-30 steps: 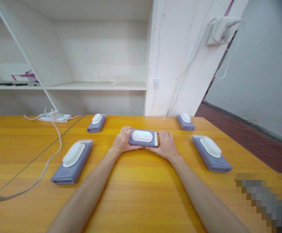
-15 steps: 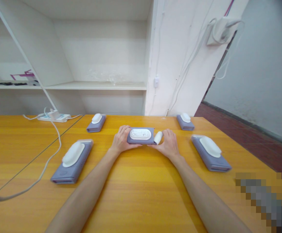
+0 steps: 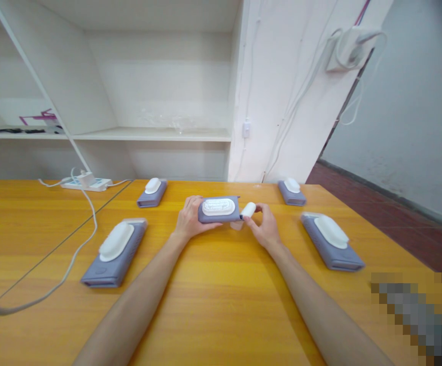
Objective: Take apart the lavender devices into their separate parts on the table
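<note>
1. I saw the left hand (image 3: 188, 221) closed around the purple device (image 3: 218, 210), whose long axis ran sideways toward the other hand.
2. The right hand (image 3: 265, 227) pinched the white cap (image 3: 248, 209), just off the device's right end.

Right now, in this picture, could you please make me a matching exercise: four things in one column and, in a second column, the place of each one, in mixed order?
Things
1. white cap
2. power strip
3. purple device with knobbed pad
4. wall box

Places
a. held in the left hand
b. mounted high up at the right
c. pinched by the right hand
d. lying on the table, far back on the left

Pairs: 1-c, 2-d, 3-a, 4-b
</note>
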{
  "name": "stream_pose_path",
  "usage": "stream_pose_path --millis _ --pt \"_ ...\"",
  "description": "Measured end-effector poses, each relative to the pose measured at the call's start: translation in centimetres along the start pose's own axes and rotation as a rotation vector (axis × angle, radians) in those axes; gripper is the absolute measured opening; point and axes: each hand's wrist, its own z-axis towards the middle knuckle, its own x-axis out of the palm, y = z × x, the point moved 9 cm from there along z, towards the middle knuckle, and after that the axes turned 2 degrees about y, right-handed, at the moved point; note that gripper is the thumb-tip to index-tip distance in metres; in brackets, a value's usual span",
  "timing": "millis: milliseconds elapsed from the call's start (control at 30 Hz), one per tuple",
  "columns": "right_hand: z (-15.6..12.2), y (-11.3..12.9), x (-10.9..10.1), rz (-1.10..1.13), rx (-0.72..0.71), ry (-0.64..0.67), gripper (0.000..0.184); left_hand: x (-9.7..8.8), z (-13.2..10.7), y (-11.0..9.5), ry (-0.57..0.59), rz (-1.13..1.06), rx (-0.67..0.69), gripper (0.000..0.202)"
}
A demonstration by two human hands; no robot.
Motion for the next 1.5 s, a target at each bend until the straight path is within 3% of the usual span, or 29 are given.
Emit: stream_pose_path --millis 367,767,1100,1300,1500 --pt "0.1 -1.8 -1.0 0.092 0.171 -0.138 0.045 -0.1 0.0 0.7 -0.011 -0.01 -0.089 0.082" --pt "0.0 1.1 1.4 -0.115 -0.078 0.091 0.05 -0.4 -0.3 1.7 -0.054 0.041 -0.184 0.081" --pt "0.0 0.4 2.5 -0.216 -0.03 0.197 0.046 -0.2 -0.2 1.5 -0.03 0.039 -0.185 0.082" --pt "0.0 -0.1 2.6 -0.257 0.004 0.188 0.045 -0.1 -0.1 1.3 -0.012 0.05 -0.179 0.081" --pt "-0.2 0.8 2.7 -0.274 -0.05 0.221 0.048 0.0 -0.1 1.2 -0.004 0.047 -0.177 0.08"
